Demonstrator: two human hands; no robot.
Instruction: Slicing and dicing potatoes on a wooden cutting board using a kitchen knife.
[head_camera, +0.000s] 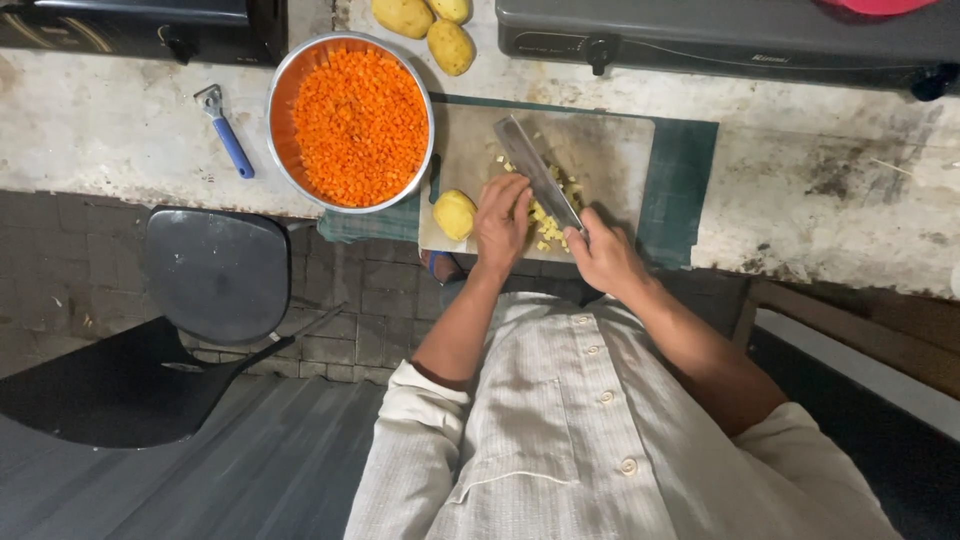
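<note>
With the right hand (603, 258) clamped on the knife (538, 172) and the left hand (501, 222) pressed, fingers seemingly curled, on potato pieces (546, 225) on the cutting board (610, 150), fingertips should stay tucked behind the blade.

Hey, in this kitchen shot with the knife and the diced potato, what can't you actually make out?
Head view:
- Potato under the left hand: covered by the fingers.
- Knife handle: wrapped inside the right hand.
- Whole potatoes at the top: one cut off by the frame edge.
- Red thing, top right: mostly out of frame.
- Peeler blade: too small to read.
</note>
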